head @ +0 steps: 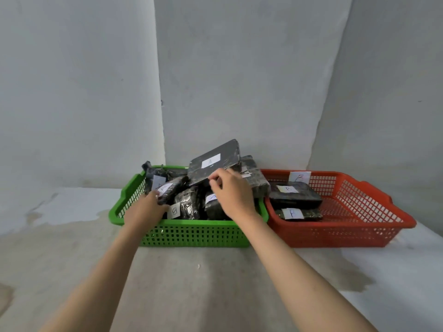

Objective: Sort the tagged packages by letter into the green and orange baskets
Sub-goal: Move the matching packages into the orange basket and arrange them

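A green basket [191,233] stands at centre, piled with several black wrapped packages bearing white letter tags. My right hand [233,195] pinches the near edge of a large flat package tagged A [214,161], which is tilted up above the pile. My left hand [146,207] grips a small dark package with an A tag [171,190] at the basket's left side. A package tagged B [187,207] lies in the green basket between my hands. The orange basket [359,212] to the right holds three packages with B tags [293,192].
Both baskets sit on a pale, stained floor against a grey wall corner. Bare floor lies in front of the baskets and to their left. A dark damp patch marks the floor at front right.
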